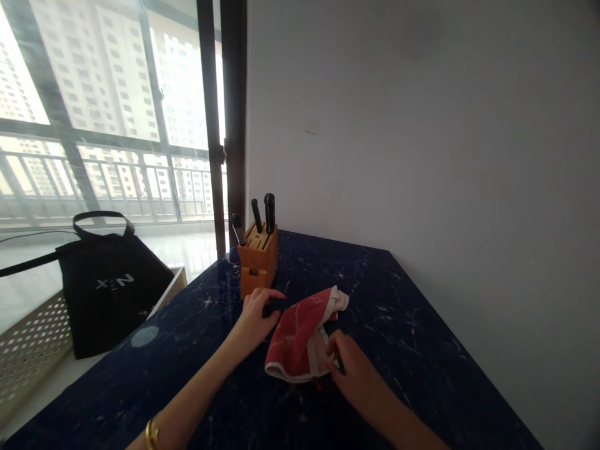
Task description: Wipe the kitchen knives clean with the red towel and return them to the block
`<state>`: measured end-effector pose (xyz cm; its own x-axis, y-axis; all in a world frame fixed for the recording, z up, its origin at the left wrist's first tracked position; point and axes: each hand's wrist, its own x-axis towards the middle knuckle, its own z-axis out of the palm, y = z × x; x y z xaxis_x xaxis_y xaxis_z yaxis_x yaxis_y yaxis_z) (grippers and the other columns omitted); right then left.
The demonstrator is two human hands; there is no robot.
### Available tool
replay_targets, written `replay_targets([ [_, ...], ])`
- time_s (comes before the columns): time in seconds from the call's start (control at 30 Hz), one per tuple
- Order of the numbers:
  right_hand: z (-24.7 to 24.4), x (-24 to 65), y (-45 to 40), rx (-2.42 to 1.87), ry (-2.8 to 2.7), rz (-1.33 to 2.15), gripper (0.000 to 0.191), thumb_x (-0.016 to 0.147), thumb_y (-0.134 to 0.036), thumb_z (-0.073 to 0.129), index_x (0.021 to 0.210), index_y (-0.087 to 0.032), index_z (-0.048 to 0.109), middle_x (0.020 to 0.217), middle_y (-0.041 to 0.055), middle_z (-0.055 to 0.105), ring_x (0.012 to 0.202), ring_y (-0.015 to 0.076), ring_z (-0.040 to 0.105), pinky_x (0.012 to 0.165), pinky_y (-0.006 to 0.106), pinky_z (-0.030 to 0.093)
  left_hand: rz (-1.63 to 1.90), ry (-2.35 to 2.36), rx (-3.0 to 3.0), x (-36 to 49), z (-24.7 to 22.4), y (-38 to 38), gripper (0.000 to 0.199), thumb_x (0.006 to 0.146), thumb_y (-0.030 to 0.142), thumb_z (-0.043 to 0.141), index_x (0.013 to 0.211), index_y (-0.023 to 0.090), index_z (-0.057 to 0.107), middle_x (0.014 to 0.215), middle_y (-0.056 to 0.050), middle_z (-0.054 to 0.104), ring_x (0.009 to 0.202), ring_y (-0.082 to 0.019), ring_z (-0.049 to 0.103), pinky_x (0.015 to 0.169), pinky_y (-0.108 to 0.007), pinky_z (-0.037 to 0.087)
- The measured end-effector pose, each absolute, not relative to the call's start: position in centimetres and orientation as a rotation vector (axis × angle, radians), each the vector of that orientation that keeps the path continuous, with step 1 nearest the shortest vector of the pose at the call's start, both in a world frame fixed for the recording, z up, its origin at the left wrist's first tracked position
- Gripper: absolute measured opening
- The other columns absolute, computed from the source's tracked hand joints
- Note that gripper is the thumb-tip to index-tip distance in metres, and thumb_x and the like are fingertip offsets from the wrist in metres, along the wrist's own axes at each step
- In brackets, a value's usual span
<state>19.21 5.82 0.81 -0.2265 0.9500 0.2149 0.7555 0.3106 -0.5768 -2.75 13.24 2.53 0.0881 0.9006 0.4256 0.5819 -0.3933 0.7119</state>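
Observation:
A red cloth with pale edges (297,334) lies crumpled and partly folded on the dark blue marbled table (375,294). My left hand (257,317) is just left of the cloth, its thumb and fingers apart with nothing between them. At the cloth's right side, my right hand (345,359) has its thumb and fingers curled together on the pale edge. Behind my left hand stands a wooden knife block (259,259) holding several knives with dark handles.
To the left, a black bag (112,287) rests over a perforated beige basket (37,344). A glass door with a dark frame (234,112) is behind it. A plain wall (422,156) borders the table's back and right.

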Motion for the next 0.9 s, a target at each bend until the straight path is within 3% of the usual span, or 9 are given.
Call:
replay_targets([
  [0.2, 0.3, 21.7, 6.4, -1.532, -2.266, 0.406, 0.019, 0.067, -0.008, 0.05, 0.082, -0.02, 0.047, 0.085, 0.0025, 0.052, 0.081, 0.0177, 0.049, 0.071, 0.028, 0.037, 0.661, 1.151, 2.471, -0.7, 3.2, 9.3, 0.019, 0.063, 0.009, 0.052, 0.072, 0.024, 0.059, 0.079, -0.001, 0.059, 0.08, -0.02, 0.051, 0.075, -0.033, 0.037],
  [0.33, -1.5, 21.0, 6.6, -1.465, -2.456, 0.159, 0.021, 0.07, -0.002, 0.042, 0.082, -0.018, 0.046, 0.082, 0.0041, 0.053, 0.078, 0.0178, 0.047, 0.068, 0.028, 0.036, 0.518, 1.097, 2.527, 2.0, 2.1, 8.2, 0.017, 0.06, 0.022, 0.064, 0.077, 0.023, 0.061, 0.087, -0.006, 0.059, 0.091, -0.027, 0.049, 0.081, -0.038, 0.034],
  [0.47, -1.1, 21.1, 7.4, -1.499, -2.466, 0.017, 0.02, 0.074, -0.001, 0.035, 0.078, -0.018, 0.046, 0.075, 0.0037, 0.053, 0.069, 0.0163, 0.047, 0.062, 0.027, 0.033, 0.542, 1.124, 2.309, 3.5, 1.1, 9.3, 0.017, 0.055, 0.014, 0.064, 0.071, 0.018, 0.062, 0.084, -0.01, 0.061, 0.094, -0.032, 0.049, 0.082, -0.04, 0.032],
  [0.6, 1.9, 22.5, 8.4, -1.51, -2.363, 0.073, 0.015, 0.073, -0.005, 0.04, 0.074, -0.019, 0.045, 0.073, 0.0008, 0.051, 0.068, 0.0143, 0.047, 0.062, 0.025, 0.032, 0.553, 1.069, 2.133, 3.5, 1.8, 11.8, 0.003, 0.056, 0.017, 0.062, 0.057, 0.019, 0.06, 0.062, -0.002, 0.059, 0.068, -0.022, 0.054, 0.064, -0.03, 0.037],
  [0.7, 5.1, 23.8, 9.4, -1.484, -2.289, 0.078, 0.011, 0.073, -0.009, 0.04, 0.072, -0.02, 0.043, 0.072, 0.0004, 0.051, 0.067, 0.0139, 0.047, 0.061, 0.024, 0.033, 0.573, 0.989, 1.934, 3.5, 3.6, 14.2, 0.008, 0.055, 0.025, 0.065, 0.059, 0.018, 0.062, 0.049, 0.004, 0.053, 0.049, -0.013, 0.048, 0.05, -0.023, 0.034],
  [0.8, 8.7, 25.5, 10.9, -1.462, -2.196, -0.006, 0.01, 0.074, -0.011, 0.039, 0.07, -0.02, 0.04, 0.074, 0.0007, 0.052, 0.068, 0.0135, 0.048, 0.062, 0.024, 0.034, 0.734, 0.921, 1.717, 4.2, 6.0, 17.0, 0.018, 0.061, 0.033, 0.064, 0.064, 0.015, 0.062, 0.052, 0.004, 0.054, 0.047, -0.009, 0.046, 0.048, -0.02, 0.033],
  [0.9, 12.4, 27.8, 13.0, -1.494, -2.103, -0.129, 0.011, 0.071, -0.012, 0.042, 0.068, -0.021, 0.037, 0.072, 0.0001, 0.054, 0.066, 0.0132, 0.049, 0.061, 0.023, 0.034, 0.955, 0.906, 1.531, 5.1, 8.9, 20.0, 0.018, 0.063, 0.031, 0.066, 0.063, 0.014, 0.059, 0.054, 0.003, 0.053, 0.048, -0.007, 0.045, 0.047, -0.019, 0.032],
])
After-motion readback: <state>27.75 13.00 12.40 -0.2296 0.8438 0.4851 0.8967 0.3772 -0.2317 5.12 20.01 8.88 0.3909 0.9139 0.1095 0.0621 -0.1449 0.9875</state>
